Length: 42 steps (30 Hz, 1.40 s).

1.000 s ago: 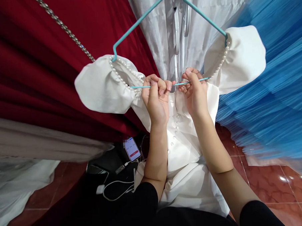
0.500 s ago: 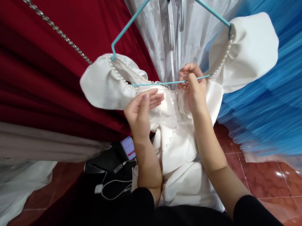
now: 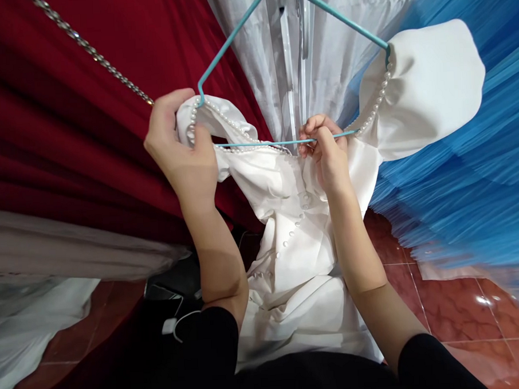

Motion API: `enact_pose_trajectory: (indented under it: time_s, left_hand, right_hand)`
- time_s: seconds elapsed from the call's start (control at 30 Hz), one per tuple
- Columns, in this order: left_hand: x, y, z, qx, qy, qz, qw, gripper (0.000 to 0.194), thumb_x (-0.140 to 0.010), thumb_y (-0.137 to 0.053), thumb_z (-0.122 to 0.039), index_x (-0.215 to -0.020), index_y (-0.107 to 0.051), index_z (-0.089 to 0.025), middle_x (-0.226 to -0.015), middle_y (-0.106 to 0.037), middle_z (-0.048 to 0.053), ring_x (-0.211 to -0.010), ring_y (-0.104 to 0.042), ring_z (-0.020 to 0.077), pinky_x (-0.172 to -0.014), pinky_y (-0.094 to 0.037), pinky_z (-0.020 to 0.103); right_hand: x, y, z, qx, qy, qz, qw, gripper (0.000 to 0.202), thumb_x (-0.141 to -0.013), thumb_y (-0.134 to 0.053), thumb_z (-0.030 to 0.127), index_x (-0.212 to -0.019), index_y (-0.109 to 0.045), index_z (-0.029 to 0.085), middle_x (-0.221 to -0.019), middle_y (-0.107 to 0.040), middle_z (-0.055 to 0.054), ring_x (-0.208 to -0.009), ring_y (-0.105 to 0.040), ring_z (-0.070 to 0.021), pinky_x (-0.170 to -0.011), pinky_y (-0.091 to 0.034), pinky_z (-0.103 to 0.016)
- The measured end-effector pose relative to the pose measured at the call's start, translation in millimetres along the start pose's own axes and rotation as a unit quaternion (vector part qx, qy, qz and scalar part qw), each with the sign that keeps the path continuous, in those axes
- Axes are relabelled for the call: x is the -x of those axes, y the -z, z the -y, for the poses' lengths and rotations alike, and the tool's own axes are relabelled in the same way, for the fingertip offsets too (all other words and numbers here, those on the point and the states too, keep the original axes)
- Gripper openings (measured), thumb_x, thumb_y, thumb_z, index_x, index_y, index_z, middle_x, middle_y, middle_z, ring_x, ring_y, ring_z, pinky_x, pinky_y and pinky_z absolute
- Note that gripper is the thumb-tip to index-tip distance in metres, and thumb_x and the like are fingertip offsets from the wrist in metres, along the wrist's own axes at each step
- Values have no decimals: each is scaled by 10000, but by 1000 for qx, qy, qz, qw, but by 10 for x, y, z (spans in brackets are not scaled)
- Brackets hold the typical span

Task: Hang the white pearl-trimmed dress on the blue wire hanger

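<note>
A white dress (image 3: pixel 305 261) with a line of small buttons hangs on a turquoise hanger (image 3: pixel 235 30). Its neckline and armholes carry a pearl trim (image 3: pixel 380 100). My left hand (image 3: pixel 182 146) is closed around the dress's left puff sleeve, thumb on the near side beside the pearls, covering much of that sleeve. My right hand (image 3: pixel 329 154) is at the hanger's lower bar, fingers curled around it above the bodice. The other puff sleeve (image 3: pixel 435 89) sticks out freely at the right, beyond my right hand.
Dark red drapery (image 3: pixel 106 29) with a beaded chain (image 3: pixel 94 51) is on the left. Blue ruffled tulle (image 3: pixel 448 192) fills the right. Behind the hanger are whitish curtains (image 3: pixel 253 51). A white cable (image 3: pixel 183 321) lies on something dark at the lower left, above the red tiled floor (image 3: pixel 462 309).
My left hand has moved left and up from in front of the bodice and closed on the left puff sleeve, squeezing it. The hanger shifted slightly. My left arm now covers the phone.
</note>
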State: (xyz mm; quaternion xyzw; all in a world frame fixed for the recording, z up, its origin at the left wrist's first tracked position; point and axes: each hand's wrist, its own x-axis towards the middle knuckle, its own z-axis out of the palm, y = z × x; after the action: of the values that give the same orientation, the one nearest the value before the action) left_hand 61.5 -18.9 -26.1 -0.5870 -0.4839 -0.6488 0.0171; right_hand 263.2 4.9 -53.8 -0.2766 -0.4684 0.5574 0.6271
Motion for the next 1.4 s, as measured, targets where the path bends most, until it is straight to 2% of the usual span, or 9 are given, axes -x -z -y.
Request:
enact_pose_trajectory:
  time_s: [0.33, 0.47, 0.6, 0.7, 0.83, 1.0, 1.07, 1.2, 1.4]
  left_hand:
    - [-236, 245, 512, 55, -10, -177, 983, 328, -738, -391, 48, -819, -699, -30, -800, -693, 44, -808, -634, 161, -805, -489, 282]
    - [110, 223, 836, 60, 51, -280, 957, 341, -652, -389, 86, -744, -661, -98, -712, -642, -7, -712, -581, 138, -739, -469, 261]
    - [645, 102, 1002, 49, 137, -229, 962, 347, -622, -387, 110, -630, -636, -131, -603, -592, -29, -623, -548, 116, -658, -435, 238]
    - [847, -48, 860, 83, 146, -144, 975, 313, -656, -436, 75, -701, -675, -121, -697, -671, 8, -702, -635, 150, -726, -492, 269]
    - [755, -284, 433, 202, 105, -36, 973, 209, -772, -589, -81, -946, -684, -149, -943, -722, 65, -942, -697, 208, -894, -534, 336]
    - [577, -564, 48, 468, 191, 99, 857, 367, -904, -595, -325, -1233, -583, -164, -1246, -669, 134, -1146, -652, 240, -989, -530, 389]
    - [572, -654, -20, 509, 192, 73, 836, 285, -901, -573, -307, -1156, -591, -182, -1151, -696, 89, -1044, -674, 201, -922, -556, 350]
    - [632, -760, -124, 461, 206, -5, 863, 76, -898, -469, -205, -934, -536, -201, -746, -610, 11, -718, -611, 143, -740, -539, 275]
    - [677, -748, -222, 403, 208, -28, 891, 65, -875, -460, -243, -900, -479, -186, -683, -526, -1, -658, -551, 127, -690, -503, 249]
  right_hand:
    - [19, -22, -58, -43, 27, 37, 998, 108, -872, -468, 211, -771, -499, 189, -656, -494, 44, -493, -421, -37, -460, -269, -208]
    - [35, -39, -95, -21, 49, 30, 998, 125, -892, -450, 234, -784, -494, 189, -675, -482, 44, -507, -437, -35, -476, -283, -210]
    - [57, -57, -78, 3, 37, 38, 999, 129, -899, -458, 252, -791, -491, 191, -700, -488, 32, -528, -449, -44, -498, -305, -222]
    - [51, -60, -76, 14, 18, 44, 999, 140, -904, -458, 265, -786, -485, 196, -692, -465, 28, -532, -440, -48, -508, -315, -227]
    - [16, -55, -96, 32, 34, 27, 999, 151, -911, -436, 247, -774, -475, 197, -674, -440, 30, -530, -426, -45, -510, -319, -219]
    - [3, -65, -104, 0, 50, 39, 998, 156, -909, -421, 218, -770, -485, 183, -698, -462, 34, -518, -426, -35, -489, -309, -202]
    - [8, -59, -98, -4, 55, 42, 998, 151, -906, -423, 209, -774, -490, 181, -695, -475, 34, -522, -434, -38, -487, -311, -200]
    - [32, -16, -91, 10, 38, 39, 998, 151, -909, -420, 209, -775, -486, 186, -655, -466, 33, -533, -438, -51, -499, -327, -201]
    - [102, 4, -92, 18, 27, 29, 999, 165, -906, -426, 205, -765, -506, 176, -671, -508, 25, -525, -454, -48, -496, -329, -212]
